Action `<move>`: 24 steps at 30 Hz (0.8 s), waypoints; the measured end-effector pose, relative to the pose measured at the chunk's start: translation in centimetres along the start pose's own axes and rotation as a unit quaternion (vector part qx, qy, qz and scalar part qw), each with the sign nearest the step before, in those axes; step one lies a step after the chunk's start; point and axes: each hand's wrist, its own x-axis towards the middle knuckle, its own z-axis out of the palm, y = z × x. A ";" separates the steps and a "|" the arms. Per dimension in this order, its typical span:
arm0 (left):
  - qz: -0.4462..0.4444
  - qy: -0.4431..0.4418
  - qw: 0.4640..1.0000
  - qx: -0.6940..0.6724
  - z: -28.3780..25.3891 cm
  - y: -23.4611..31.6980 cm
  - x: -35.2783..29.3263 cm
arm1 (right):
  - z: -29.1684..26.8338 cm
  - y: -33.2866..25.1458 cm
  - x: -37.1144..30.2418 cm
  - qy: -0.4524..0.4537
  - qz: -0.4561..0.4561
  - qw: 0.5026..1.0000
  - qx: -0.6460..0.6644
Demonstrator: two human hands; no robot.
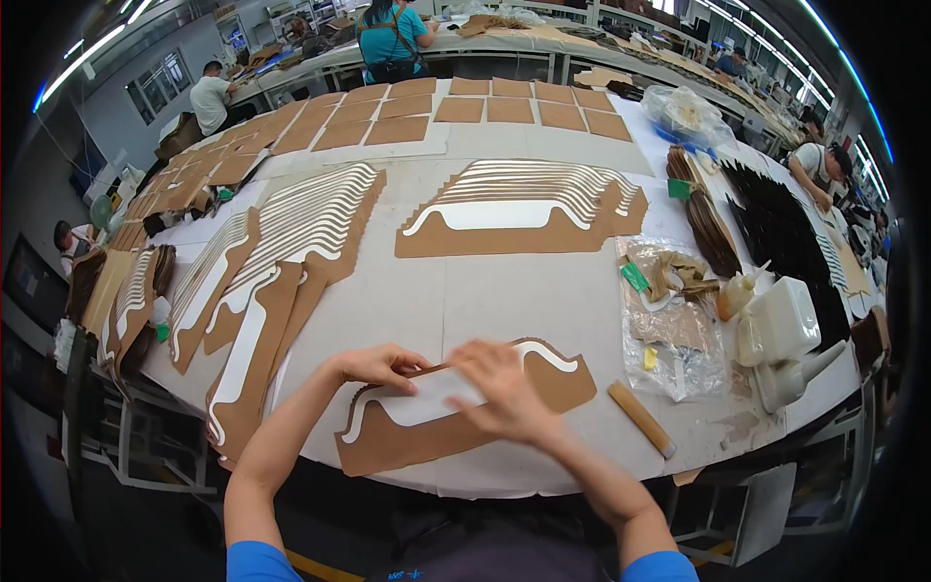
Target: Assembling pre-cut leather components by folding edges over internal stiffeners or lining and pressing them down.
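Before me, near the front edge of the table, lies a brown leather-like piece point(427, 448) with a white shaped backing point(423, 407) on its upper part. At its far edge my left hand point(386, 367) has closed, the thumb over the white backing and the fingers along the edge. Blurred by motion, my right hand point(504, 393) is over the middle of the same piece. Its fingers look stretched out and apart from the thumb, with nothing seen in them. The piece's right end, with its narrow curved white strip, shows beyond that hand.
A yellowish-brown bar point(640, 419) lies to the right, by a plastic bag point(674, 330) and a white bottle point(784, 315). Overlapping backed pieces point(514, 241) fan out farther back, with more fanned pieces point(301, 233) at left. Brown panels point(398, 131) line the far side; co-workers sit beyond.
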 end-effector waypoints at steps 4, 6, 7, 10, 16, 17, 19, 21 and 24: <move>-0.013 0.019 0.992 0.123 -0.8 1.7 -0.8 | -6.3 10.1 -1.7 -0.050 0.206 0.975 -0.067; -0.012 0.051 0.985 0.165 -1.9 1.0 -1.0 | -8.6 12.1 -4.1 -0.115 0.287 0.947 0.083; -0.016 0.050 0.985 0.164 -2.2 1.1 -1.0 | -8.9 12.5 -4.7 -0.173 0.357 0.888 0.233; -0.017 0.040 0.989 0.143 -1.7 1.9 2.0 | -6.6 10.9 -7.7 -0.086 0.354 0.888 0.282; 0.172 0.034 0.968 0.180 4.0 8.2 13.2 | -5.4 9.2 -6.9 -0.021 0.350 0.908 0.231; 0.171 0.004 0.962 0.214 4.3 8.8 14.6 | -5.2 9.5 -7.5 -0.006 0.314 0.926 0.209; 0.177 -0.017 0.958 0.224 5.2 9.2 16.2 | -6.0 9.8 -8.3 -0.026 0.325 0.928 0.182; 0.200 -0.015 0.944 0.260 5.4 8.7 16.9 | -6.5 9.8 -8.7 -0.047 0.333 0.929 0.158; 0.253 -0.002 0.919 0.301 5.9 8.0 17.2 | -6.9 9.7 -9.5 -0.050 0.284 0.948 0.137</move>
